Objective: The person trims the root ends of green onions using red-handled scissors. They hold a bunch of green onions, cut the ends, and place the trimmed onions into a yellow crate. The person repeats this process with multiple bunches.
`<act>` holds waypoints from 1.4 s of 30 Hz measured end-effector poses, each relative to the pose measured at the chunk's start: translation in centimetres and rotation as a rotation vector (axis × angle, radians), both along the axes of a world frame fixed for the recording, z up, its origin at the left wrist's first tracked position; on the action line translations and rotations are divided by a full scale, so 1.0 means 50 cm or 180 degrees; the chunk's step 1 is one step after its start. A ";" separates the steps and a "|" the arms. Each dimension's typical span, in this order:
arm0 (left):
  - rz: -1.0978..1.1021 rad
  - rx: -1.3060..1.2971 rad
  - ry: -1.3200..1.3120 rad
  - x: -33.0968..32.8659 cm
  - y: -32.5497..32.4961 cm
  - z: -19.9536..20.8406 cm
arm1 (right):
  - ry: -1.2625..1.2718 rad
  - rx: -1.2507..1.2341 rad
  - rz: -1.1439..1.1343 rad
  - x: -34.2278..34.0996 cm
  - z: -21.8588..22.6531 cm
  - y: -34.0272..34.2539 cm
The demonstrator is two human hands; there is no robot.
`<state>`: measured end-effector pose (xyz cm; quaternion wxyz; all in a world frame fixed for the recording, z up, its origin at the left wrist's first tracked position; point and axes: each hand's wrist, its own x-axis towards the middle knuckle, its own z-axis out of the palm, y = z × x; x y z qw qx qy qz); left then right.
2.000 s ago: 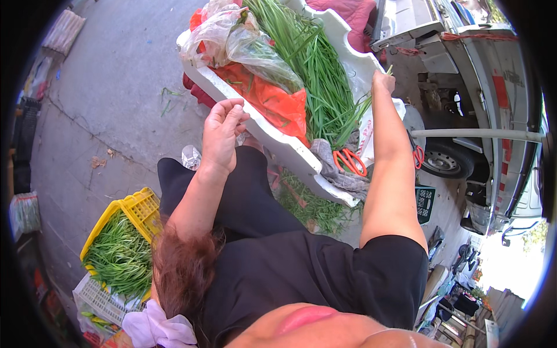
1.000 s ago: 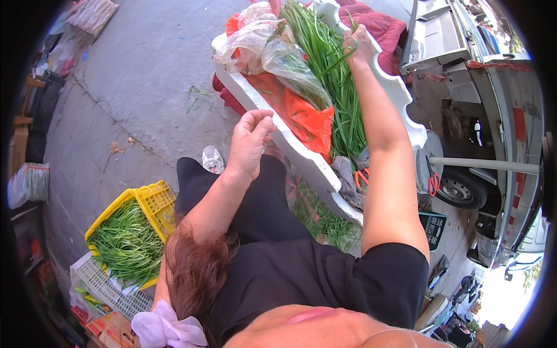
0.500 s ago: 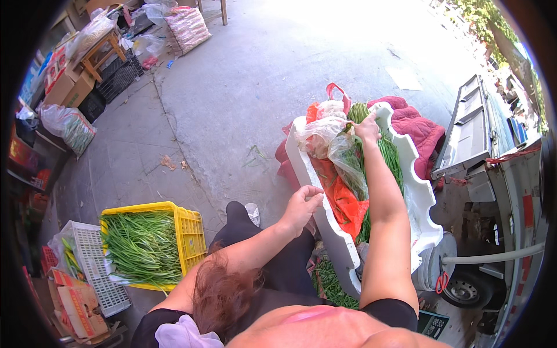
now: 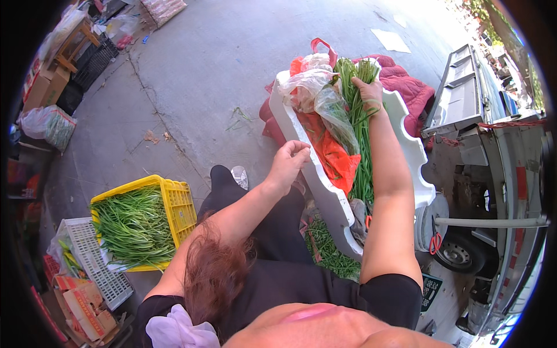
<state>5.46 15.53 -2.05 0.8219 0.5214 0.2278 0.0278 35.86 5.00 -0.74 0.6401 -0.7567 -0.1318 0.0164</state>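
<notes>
At the far end of a white foam box [image 4: 413,152], my right hand [image 4: 371,94] is closed round a bunch of garlic chives [image 4: 366,72]. Long green leaves trail from it down into the box. My left hand [image 4: 288,164] is beside the box's left wall, its thumb and fingertips pressed together; anything between them is too small to make out. Clear plastic bags [image 4: 332,110] and an orange-red bag [image 4: 331,155] lie in the box, left of the chives. A maroon quilted cloth [image 4: 406,87] shows behind and beside the box.
A yellow crate [image 4: 178,213] full of chives stands on the left, next to a white perforated crate [image 4: 100,255] and cardboard [image 4: 87,307]. Green scraps [image 4: 333,246] lie below the foam box. Red-handled scissors [image 4: 435,243] hang by a white bucket near a vehicle wheel [image 4: 461,255].
My right hand has closed on the chives and raised part of the bunch above its surroundings. My left hand stays pinched by the box wall. The whole view has shifted with my head.
</notes>
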 end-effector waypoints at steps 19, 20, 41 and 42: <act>-0.0145 0.0669 -0.0140 0.007 -0.070 -0.017 | -0.0612 -0.0766 0.0963 -0.172 0.052 -0.039; -0.0155 0.0691 -0.0160 0.006 -0.076 -0.021 | -0.0894 -0.1086 0.0850 -0.174 0.045 -0.030; -0.1960 -0.1271 -0.0577 -0.087 -0.277 0.106 | -0.1129 0.2002 -0.0456 -0.414 0.388 -0.357; -0.2180 -0.1552 -0.0554 -0.082 -0.306 0.123 | -0.1275 0.2059 -0.0391 -0.448 0.400 -0.360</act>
